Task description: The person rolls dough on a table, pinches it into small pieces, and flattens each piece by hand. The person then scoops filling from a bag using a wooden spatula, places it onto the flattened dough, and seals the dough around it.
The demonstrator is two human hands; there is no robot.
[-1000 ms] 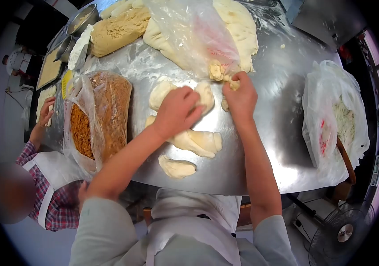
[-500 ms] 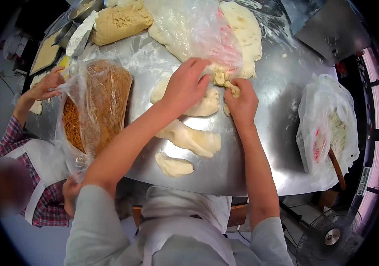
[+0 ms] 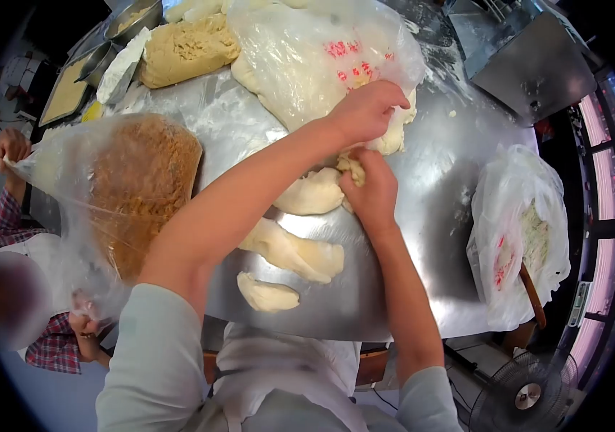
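Note:
A large slab of pale dough point(image 3: 396, 135) lies at the back of the metal table, mostly under a clear plastic sheet with red print point(image 3: 307, 50). My left hand point(image 3: 372, 111) is at the sheet's near right edge, its fingers closed on the plastic. Just below it, my right hand point(image 3: 374, 189) is wrapped around a lumpy piece of dough point(image 3: 351, 168). In front of my hands lie a rounded dough piece point(image 3: 311, 193), a longer folded strip point(image 3: 297, 252) and a smaller lump point(image 3: 268, 293). My left forearm passes over part of the dough.
At left, a co-worker's hand point(image 3: 12, 150) holds a plastic bag around a big brown crumbly block point(image 3: 145, 187). Beyond sits a tan block point(image 3: 189, 50) near metal bowls point(image 3: 135, 18). On the right are a white bag point(image 3: 495, 237) with a wooden handle point(image 3: 532, 295), a metal box point(image 3: 538, 68) and a floor fan point(image 3: 527, 396).
My left hand has moved right, and the plastic sheet now spreads over more of the slab. My right hand has come slightly nearer with its dough. The co-worker has pulled the bag open wider leftward.

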